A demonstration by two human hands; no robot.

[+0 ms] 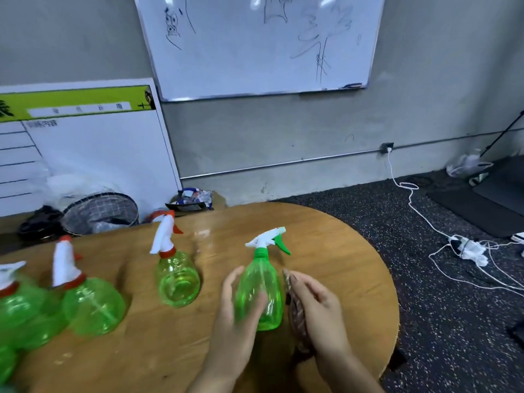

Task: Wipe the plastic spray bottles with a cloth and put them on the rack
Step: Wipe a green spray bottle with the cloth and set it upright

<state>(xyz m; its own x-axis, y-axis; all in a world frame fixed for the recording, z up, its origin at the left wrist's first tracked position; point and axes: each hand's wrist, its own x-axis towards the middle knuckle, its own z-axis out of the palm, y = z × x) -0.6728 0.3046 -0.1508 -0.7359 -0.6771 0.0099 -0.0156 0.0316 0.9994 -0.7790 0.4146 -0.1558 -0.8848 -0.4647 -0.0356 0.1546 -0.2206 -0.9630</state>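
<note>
The green spray bottle (262, 290) with the green trigger is standing upright on the round wooden table (326, 242). The left hand (236, 316) is wrapping its fingers around the bottle. Just right of the bottle, the right hand (317, 304) is holding a brown cloth (297, 316), fingers curled on it. Three more green bottles (177, 279) are standing left of it.

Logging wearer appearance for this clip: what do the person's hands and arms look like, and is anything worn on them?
Both the left hand and right hand are bare: no gloves, rings or watch visible. The forearms are bare down to the frame edge, with no sleeves in view.
</note>
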